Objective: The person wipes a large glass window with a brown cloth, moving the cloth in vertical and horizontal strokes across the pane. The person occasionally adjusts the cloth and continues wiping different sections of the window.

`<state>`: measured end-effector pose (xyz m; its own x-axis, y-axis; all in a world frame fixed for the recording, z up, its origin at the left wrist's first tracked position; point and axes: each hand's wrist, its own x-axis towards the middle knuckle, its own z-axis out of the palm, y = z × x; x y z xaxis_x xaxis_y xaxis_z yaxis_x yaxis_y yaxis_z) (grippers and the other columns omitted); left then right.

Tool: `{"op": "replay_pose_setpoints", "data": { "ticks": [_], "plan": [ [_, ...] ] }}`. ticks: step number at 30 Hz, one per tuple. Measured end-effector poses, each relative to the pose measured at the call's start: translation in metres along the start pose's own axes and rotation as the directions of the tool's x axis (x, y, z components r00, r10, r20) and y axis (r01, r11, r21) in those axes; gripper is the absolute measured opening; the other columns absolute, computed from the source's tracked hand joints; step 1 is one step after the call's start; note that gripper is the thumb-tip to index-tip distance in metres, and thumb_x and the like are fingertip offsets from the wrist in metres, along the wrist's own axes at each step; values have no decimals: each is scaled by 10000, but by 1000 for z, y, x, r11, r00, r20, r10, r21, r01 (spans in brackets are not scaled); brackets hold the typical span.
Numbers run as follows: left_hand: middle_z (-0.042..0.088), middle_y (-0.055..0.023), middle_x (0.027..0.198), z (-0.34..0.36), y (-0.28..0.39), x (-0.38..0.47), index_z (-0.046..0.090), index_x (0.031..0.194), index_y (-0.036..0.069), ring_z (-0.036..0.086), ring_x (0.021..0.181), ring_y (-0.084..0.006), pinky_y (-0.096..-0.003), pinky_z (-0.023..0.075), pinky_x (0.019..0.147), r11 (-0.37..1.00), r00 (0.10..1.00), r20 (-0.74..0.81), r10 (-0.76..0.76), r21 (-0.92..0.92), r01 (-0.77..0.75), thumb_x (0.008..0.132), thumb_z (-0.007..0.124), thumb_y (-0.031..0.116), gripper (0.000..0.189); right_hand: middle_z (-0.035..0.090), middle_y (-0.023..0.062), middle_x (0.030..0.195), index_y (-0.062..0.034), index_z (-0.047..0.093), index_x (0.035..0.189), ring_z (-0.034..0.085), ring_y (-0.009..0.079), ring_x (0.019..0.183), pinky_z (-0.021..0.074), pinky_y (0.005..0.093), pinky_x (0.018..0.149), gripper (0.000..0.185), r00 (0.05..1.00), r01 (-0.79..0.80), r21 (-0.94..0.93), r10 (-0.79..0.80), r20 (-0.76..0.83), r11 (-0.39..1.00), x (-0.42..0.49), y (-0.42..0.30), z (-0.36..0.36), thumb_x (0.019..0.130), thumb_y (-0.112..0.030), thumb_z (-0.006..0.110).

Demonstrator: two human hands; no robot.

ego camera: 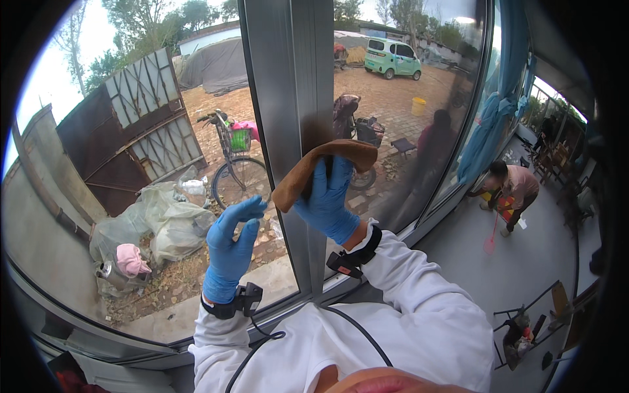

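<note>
My right hand [327,201], in a blue disposable glove, holds a folded brown cloth [319,164] against the grey metal window frame [307,98]; the cloth reaches over the edge of the right pane. Lower and to the left, my left hand [233,240], gloved the same way, is raised before the left glass pane [162,275] with its fingers bent and nothing in it. Whether its fingertips touch the glass, I cannot tell. Each wrist bears a black strap with a small device, and a black cable runs across my white top.
Light blue curtains [491,127] hang along the windows to the right. Farther right, a person [521,184] bends over on the grey floor [462,255]. A metal-framed stand [521,329] with items is at lower right. A bicycle and a gate stand outside the glass.
</note>
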<state>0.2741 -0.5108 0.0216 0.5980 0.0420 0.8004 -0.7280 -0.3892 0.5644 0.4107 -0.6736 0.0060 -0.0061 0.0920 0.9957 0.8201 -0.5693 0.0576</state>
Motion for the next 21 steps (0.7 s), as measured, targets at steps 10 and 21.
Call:
{"op": "replay_pose_setpoints", "data": {
  "ticks": [10,21],
  "plan": [
    [689,-101,974,-69,-48,-70,640,1116,-14,651,896,-154,-289,518,815,892,897,256,-359,-188,411,962,549,137,235,158,289,1491,-185,383,1428,273,544,1297,329,573,1023,763,957,284,-288,-290,22,915,238,11,-15,740,-203,715],
    [696,-100,981,-55,-72,-85,635,1132,-3,663,861,-150,-279,530,784,871,868,277,-412,-161,464,942,560,82,221,148,327,1491,-127,191,1490,201,521,1351,239,500,1124,913,926,192,-507,-326,-191,840,452,36,-5,680,-143,611]
  ]
}}
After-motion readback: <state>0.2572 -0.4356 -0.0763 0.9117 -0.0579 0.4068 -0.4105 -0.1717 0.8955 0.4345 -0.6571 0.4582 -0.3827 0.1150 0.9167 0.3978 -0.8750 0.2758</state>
